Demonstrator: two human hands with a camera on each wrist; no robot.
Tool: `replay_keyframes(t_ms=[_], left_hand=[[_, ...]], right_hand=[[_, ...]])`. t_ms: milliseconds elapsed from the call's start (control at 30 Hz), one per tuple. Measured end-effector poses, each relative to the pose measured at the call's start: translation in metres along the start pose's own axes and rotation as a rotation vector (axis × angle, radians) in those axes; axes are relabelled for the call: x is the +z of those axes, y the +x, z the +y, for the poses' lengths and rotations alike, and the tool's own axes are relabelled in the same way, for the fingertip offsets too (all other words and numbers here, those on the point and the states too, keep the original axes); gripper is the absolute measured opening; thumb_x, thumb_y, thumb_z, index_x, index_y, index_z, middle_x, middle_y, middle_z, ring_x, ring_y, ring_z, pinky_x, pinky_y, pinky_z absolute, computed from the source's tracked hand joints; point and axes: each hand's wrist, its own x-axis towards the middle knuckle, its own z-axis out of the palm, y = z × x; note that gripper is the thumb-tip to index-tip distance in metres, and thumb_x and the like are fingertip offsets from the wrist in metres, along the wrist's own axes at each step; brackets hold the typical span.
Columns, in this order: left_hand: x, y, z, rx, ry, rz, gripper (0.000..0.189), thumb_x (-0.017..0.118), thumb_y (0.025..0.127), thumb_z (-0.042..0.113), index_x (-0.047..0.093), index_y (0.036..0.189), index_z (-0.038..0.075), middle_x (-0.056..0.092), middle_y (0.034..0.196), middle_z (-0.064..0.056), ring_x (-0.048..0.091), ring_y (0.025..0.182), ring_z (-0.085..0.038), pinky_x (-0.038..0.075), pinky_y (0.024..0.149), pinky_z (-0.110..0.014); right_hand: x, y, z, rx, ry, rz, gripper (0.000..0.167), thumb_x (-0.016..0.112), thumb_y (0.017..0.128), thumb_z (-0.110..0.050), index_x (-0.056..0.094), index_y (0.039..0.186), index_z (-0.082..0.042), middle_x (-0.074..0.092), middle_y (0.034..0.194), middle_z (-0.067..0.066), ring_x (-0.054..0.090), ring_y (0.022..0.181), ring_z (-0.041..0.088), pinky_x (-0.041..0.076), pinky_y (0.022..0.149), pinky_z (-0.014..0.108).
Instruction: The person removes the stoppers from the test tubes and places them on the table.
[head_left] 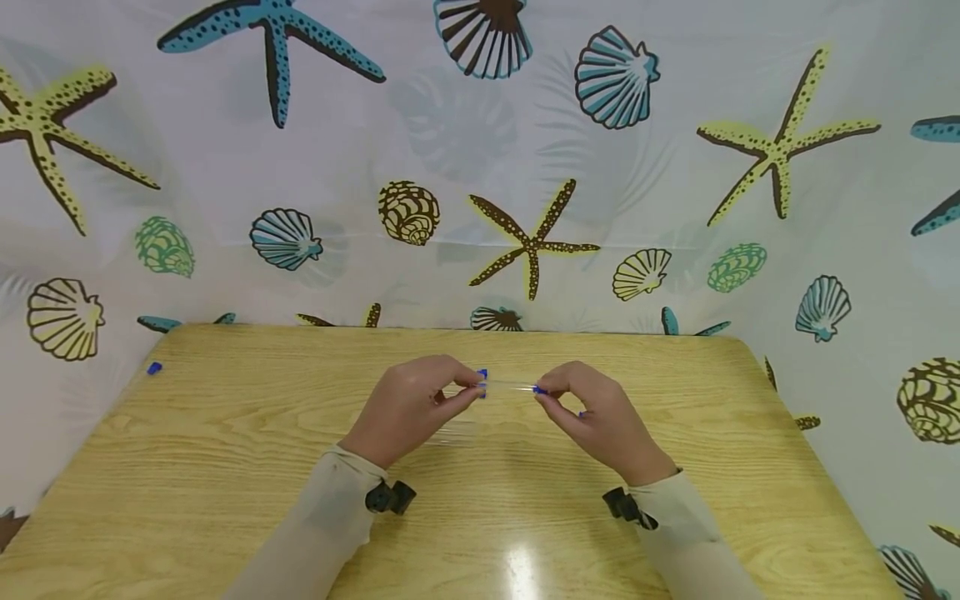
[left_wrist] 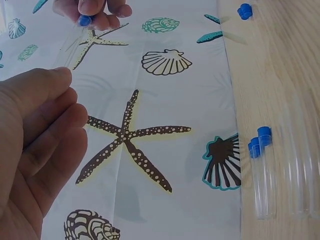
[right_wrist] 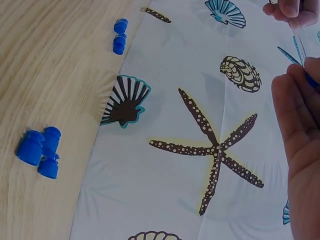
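Your two long cream sleeves [head_left: 311, 529] reach in from the near edge, each with a small black wrist camera [head_left: 390, 497] at the cuff. Above the pale wood-grain desk [head_left: 225, 417], your left grip [head_left: 408, 408] pinches a slender, clear, straight tube [head_left: 512, 386] between thumb and forefinger at one end. At the other end, your right grip [head_left: 603, 417] pinches a small blue cap [head_left: 538, 389]; you cannot tell how far it is seated. The tube lies nearly level between your two grips, off the desk.

Beyond your left fingertips, two clear tubes with blue caps [left_wrist: 265, 180] lie side by side on the desk, and next to them lie several clear tubes [left_wrist: 300, 165]. Three loose blue caps [right_wrist: 30, 148] sit close together near your right grip. One small blue piece [head_left: 154, 367] rests at the far left. Behind the desk hangs a white cloth printed with starfish and shells [head_left: 337, 158].
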Motion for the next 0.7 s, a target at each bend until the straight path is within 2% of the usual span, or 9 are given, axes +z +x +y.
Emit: replay_keyframes(t_ms=[67, 167, 300, 700], left_hand=[[0.0002, -0.0002, -0.0005, 0.000, -0.004, 0.000, 0.010, 0.082, 0.091, 0.021, 0.080, 0.100, 0.018, 0.076, 0.096, 0.006, 0.062, 0.071, -0.002, 0.053, 0.062, -0.021], [0.0005, -0.0004, -0.0007, 0.002, -0.004, -0.001, 0.009, 0.082, 0.091, 0.022, 0.080, 0.100, 0.018, 0.076, 0.095, 0.006, 0.064, 0.072, -0.003, 0.054, 0.062, -0.021], [0.0007, -0.0005, -0.0005, -0.003, -0.005, -0.002, 0.009, 0.081, 0.092, 0.023, 0.080, 0.100, 0.017, 0.077, 0.096, 0.006, 0.065, 0.072, -0.003, 0.055, 0.063, -0.022], [0.0017, -0.0006, -0.0013, -0.010, -0.016, 0.001, 0.010, 0.083, 0.090, 0.020, 0.079, 0.099, 0.018, 0.076, 0.095, 0.006, 0.065, 0.073, -0.003, 0.054, 0.061, -0.022]], right_hand=[[0.0000, -0.0003, 0.0005, -0.002, -0.009, -0.001, 0.017, 0.074, 0.093, 0.001, 0.068, 0.106, -0.008, 0.070, 0.102, 0.004, 0.069, 0.089, 0.014, 0.058, 0.079, 0.027], [-0.0008, -0.0001, 0.0003, -0.004, -0.024, 0.002, 0.006, 0.069, 0.100, -0.010, 0.068, 0.105, -0.008, 0.069, 0.102, 0.003, 0.068, 0.088, 0.015, 0.058, 0.078, 0.027], [-0.0016, 0.0006, -0.0005, -0.007, -0.041, 0.006, 0.014, 0.062, 0.105, -0.021, 0.068, 0.104, -0.009, 0.069, 0.100, 0.003, 0.067, 0.087, 0.015, 0.058, 0.076, 0.029], [-0.0009, -0.0013, 0.0007, 0.016, -0.074, -0.006, 0.006, 0.071, 0.098, -0.012, 0.067, 0.103, -0.009, 0.069, 0.098, 0.002, 0.067, 0.085, 0.015, 0.058, 0.075, 0.029]])
